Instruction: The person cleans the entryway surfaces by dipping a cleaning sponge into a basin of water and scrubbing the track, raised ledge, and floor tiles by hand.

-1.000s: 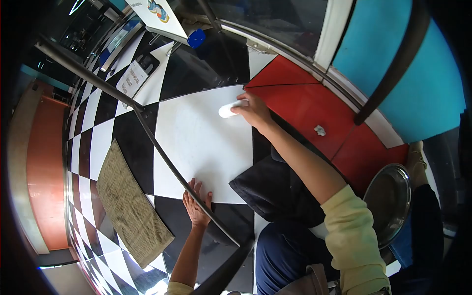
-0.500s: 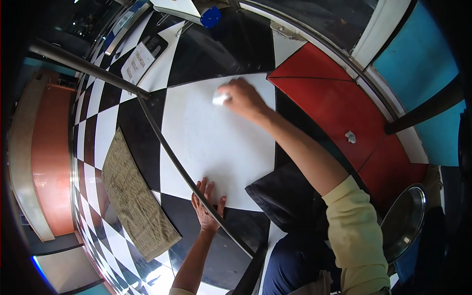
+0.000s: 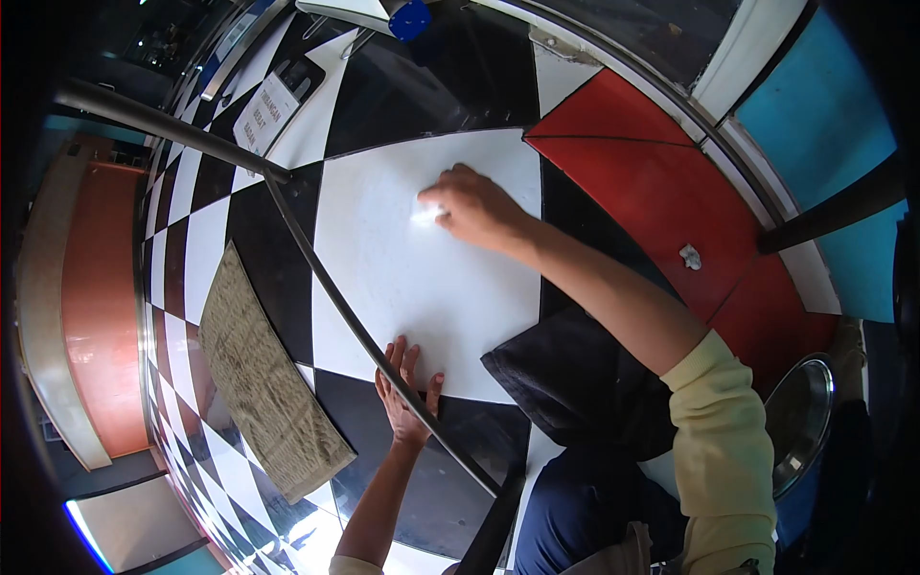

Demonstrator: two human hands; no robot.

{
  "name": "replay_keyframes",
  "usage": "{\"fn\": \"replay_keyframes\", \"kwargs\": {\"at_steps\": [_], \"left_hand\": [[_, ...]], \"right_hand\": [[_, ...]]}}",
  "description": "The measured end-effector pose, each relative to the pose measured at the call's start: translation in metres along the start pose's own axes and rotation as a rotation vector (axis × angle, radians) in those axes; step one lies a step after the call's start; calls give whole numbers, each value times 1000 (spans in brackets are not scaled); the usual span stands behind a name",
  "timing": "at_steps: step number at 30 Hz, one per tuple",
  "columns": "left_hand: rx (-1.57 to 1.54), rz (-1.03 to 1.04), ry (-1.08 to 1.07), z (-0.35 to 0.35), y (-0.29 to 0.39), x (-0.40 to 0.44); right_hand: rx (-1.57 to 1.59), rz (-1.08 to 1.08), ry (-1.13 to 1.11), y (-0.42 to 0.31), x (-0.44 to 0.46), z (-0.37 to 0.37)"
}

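Note:
My right hand (image 3: pixel 474 208) is closed around a small white wad (image 3: pixel 427 217), pressed to a large white floor tile (image 3: pixel 364 278). Motion blurs the wad, so its exact kind is unclear. My left hand (image 3: pixel 409 388) rests flat with spread fingers at the near edge of the same tile, beside a black tile. A thin dark bar (image 3: pixel 359 331) crosses in front of part of that hand. Folded dark cloth (image 3: pixel 565 374) lies under my right forearm, close to my knee. A crumpled white scrap (image 3: pixel 690 256) sits on the red tiles (image 3: pixel 623 172) at the right.
A brown-green textured mat (image 3: pixel 273 383) lies to the left on the checkered floor. Farther off are a weighing scale with a printed sign (image 3: pixel 268 115) and a blue object (image 3: pixel 409 19). A round metal basin (image 3: pixel 803 422) stands at the right, near a dark post (image 3: pixel 834 211).
My right hand has shifted slightly down and right across the white tile with the wad. The left hand stays in place on the floor. The view has moved a little.

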State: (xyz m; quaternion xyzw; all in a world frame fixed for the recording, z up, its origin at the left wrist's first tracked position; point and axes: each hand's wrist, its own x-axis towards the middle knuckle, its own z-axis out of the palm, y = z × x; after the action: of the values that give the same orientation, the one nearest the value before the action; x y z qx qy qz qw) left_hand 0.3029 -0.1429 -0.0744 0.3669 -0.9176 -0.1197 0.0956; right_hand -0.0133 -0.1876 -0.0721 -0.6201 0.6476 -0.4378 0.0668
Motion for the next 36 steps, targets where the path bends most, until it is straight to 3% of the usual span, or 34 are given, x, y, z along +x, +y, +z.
{"fn": "replay_keyframes", "kwargs": {"at_steps": [4, 7, 12, 15, 16, 17, 20, 23, 24, 27, 31, 32, 35, 36], "left_hand": [[4, -9, -20, -3, 1, 0], [-9, 24, 12, 0, -1, -1], [13, 7, -7, -2, 0, -1], [-1, 12, 4, -1, 1, 1], [-4, 12, 7, -1, 1, 0], [-7, 12, 3, -2, 2, -1], [-2, 11, 5, -3, 0, 0], [4, 10, 5, -1, 0, 1], [7, 11, 8, -1, 1, 2], [4, 11, -5, -2, 2, 1], [-10, 20, 9, -1, 0, 0], [-8, 19, 11, 0, 0, 1], [4, 15, -1, -2, 1, 1], [6, 10, -6, -2, 2, 1]], "right_hand": [[-98, 155, 153, 22, 21, -13], [-26, 33, -82, -7, 7, -6], [-120, 233, 53, 15, 31, -16], [-72, 30, -23, -7, 9, 3], [-63, 59, -66, -7, 8, 4], [-10, 55, 66, 1, 12, 0], [-88, 320, -17, 17, 36, -24], [-67, 45, -83, -3, 11, -8], [-96, 71, -141, -15, 5, -10], [-137, 172, -30, 9, 26, -19], [-106, 28, -65, -15, 2, -8], [-67, 9, -177, -26, -8, -8], [-39, 38, 44, -2, 3, -6], [-133, 131, -26, 6, 14, -14]]}}
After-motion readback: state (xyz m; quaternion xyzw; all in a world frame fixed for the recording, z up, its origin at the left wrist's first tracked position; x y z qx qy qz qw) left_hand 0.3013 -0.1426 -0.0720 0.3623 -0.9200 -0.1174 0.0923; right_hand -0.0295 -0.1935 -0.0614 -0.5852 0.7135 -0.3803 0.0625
